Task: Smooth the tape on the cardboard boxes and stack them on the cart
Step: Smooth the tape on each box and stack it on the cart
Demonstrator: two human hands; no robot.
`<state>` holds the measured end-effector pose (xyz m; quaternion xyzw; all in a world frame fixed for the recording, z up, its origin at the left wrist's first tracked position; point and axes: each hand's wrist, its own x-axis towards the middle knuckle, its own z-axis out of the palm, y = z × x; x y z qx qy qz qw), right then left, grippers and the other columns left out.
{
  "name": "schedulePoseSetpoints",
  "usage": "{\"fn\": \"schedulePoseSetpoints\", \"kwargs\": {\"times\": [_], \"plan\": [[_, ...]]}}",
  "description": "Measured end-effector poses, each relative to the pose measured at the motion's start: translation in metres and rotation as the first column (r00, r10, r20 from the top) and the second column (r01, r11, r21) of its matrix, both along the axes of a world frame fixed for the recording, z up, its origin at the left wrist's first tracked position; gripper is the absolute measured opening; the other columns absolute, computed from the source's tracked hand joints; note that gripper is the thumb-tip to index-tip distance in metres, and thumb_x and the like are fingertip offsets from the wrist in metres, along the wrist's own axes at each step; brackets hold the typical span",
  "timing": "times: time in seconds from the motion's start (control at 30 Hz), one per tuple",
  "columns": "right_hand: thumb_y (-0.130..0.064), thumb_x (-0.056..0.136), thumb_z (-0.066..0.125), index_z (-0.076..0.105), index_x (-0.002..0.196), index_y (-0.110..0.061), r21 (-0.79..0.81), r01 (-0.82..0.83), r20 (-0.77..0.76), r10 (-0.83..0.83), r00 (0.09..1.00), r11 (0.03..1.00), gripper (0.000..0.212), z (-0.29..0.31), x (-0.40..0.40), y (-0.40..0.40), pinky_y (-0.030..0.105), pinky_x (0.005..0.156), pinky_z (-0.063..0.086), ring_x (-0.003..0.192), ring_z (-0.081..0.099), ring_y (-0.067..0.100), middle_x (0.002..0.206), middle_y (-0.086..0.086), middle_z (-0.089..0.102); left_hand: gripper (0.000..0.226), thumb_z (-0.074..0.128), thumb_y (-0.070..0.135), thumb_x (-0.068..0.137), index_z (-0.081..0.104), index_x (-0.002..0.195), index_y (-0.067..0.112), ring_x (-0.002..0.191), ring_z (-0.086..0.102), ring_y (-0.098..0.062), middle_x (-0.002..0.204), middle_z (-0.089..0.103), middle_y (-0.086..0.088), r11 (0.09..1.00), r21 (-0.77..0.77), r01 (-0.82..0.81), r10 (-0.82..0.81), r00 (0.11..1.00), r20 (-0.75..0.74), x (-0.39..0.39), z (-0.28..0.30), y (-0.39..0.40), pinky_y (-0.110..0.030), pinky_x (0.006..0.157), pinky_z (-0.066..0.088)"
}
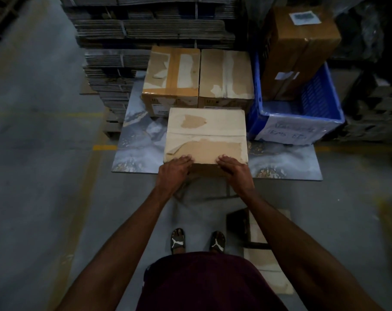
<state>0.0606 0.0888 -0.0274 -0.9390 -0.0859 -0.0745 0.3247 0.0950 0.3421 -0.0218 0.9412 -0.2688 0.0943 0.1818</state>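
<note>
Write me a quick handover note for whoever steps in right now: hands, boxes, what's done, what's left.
Left hand and right hand: both lie on the near top edge of the front box, fingers flat on top, gripping nothing.
Front box sits on the cart deck, near edge, in front of two boxes: the back left box and the back right box, which stand side by side.
Blue crate with a tall box stands to the right.
Done: three boxes on the cart.
Left: the front box's top looks torn and patchy; smooth its tape, then stack further boxes.
</note>
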Motion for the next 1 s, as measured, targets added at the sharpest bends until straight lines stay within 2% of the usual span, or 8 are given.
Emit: {"fn": "schedulePoseSetpoints", "kwargs": {"times": [0.07,0.13,0.27,0.33,0.57,0.7,0.8,1.0], "plan": [[0.004,0.085,0.074,0.073,0.121,-0.009,0.03,0.026,0.004,-0.026,1.0,0.999,0.038,-0.005,0.0,0.003,0.044,0.109,0.048,0.122,0.064,0.026,0.127,0.013,0.069,0.04,0.047,0.016,0.085,0.078,0.109,0.013,0.093,0.075,-0.026,0.113,0.075,-0.007,1.0,0.028,0.0,-0.001,0.999,0.045,0.0,-0.002,0.002,-0.035,0.065,0.063],[0.007,0.084,0.073,0.073,0.121,-0.008,0.041,0.027,0.007,-0.027,1.0,0.999,0.039,-0.006,0.002,0.004,0.046,0.109,0.049,0.122,0.064,0.027,0.127,0.013,0.069,0.041,0.045,0.017,0.086,0.078,0.109,0.013,0.094,0.075,-0.025,0.112,0.075,-0.007,1.0,0.029,0.012,-0.014,0.998,0.053,0.001,-0.004,0.002,-0.035,0.068,0.063],[-0.005,0.092,0.07,0.069,0.128,-0.015,-0.033,-0.047,-0.031,0.046,0.998,0.998,0.037,0.001,0.007,-0.006,0.041,0.114,0.042,0.13,0.059,0.023,0.135,0.008,0.065,0.038,0.06,0.007,0.085,0.072,0.121,0.011,0.108,0.071,-0.027,0.124,0.07,-0.009,0.999,0.004,0.05,-0.05,0.999,0.005,0.009,-0.014,0.011,-0.041,0.082,0.062],[-0.013,0.094,0.069,0.067,0.131,-0.018,-0.067,-0.05,-0.027,0.048,0.998,0.997,0.036,0.001,0.006,-0.012,0.04,0.113,0.043,0.131,0.057,0.021,0.137,0.004,0.064,0.039,0.068,0.007,0.084,0.071,0.122,0.011,0.111,0.069,-0.026,0.125,0.069,-0.01,0.999,-0.02,0.034,-0.034,0.999,-0.015,0.011,-0.018,0.016,-0.04,0.082,0.062],[-0.001,0.089,0.073,0.068,0.129,-0.019,-0.013,0.066,0.016,-0.066,0.998,0.998,0.043,-0.014,-0.003,-0.015,0.033,0.116,0.038,0.131,0.057,0.015,0.135,0.002,0.065,0.038,0.078,0.008,0.083,0.074,0.119,0.017,0.11,0.069,-0.016,0.123,0.071,-0.002,0.996,-0.084,-0.001,0.005,0.999,0.044,0.006,-0.02,0.017,-0.025,0.078,0.057],[-0.01,0.094,0.069,0.065,0.132,-0.021,-0.035,0.016,0.004,-0.016,1.0,0.999,0.04,-0.011,-0.002,-0.02,0.032,0.116,0.037,0.133,0.054,0.013,0.138,0.0,0.062,0.048,0.083,0.003,0.078,0.072,0.123,0.016,0.112,0.069,-0.018,0.126,0.07,-0.003,0.997,-0.068,0.039,-0.035,0.997,0.063,0.011,-0.024,0.022,-0.028,0.086,0.056],[-0.016,0.094,0.071,0.067,0.13,-0.019,-0.022,0.043,0.026,-0.042,0.999,0.999,0.036,-0.007,-0.003,-0.029,0.036,0.113,0.043,0.129,0.058,0.015,0.136,0.003,0.064,0.054,0.083,-0.003,0.074,0.071,0.124,0.014,0.114,0.068,-0.019,0.127,0.069,-0.005,0.997,-0.064,0.042,-0.037,0.996,0.081,0.011,-0.028,0.026,-0.031,0.093,0.054],[-0.012,0.092,0.074,0.07,0.126,-0.016,0.034,0.092,0.04,-0.094,0.995,0.995,0.035,-0.013,-0.003,-0.028,0.039,0.113,0.045,0.126,0.061,0.016,0.132,0.005,0.067,0.054,0.086,-0.006,0.069,0.074,0.118,0.013,0.107,0.071,-0.02,0.121,0.072,-0.006,0.993,-0.115,0.0,0.01,0.996,0.087,0.011,-0.023,0.026,-0.03,0.087,0.056]]}}
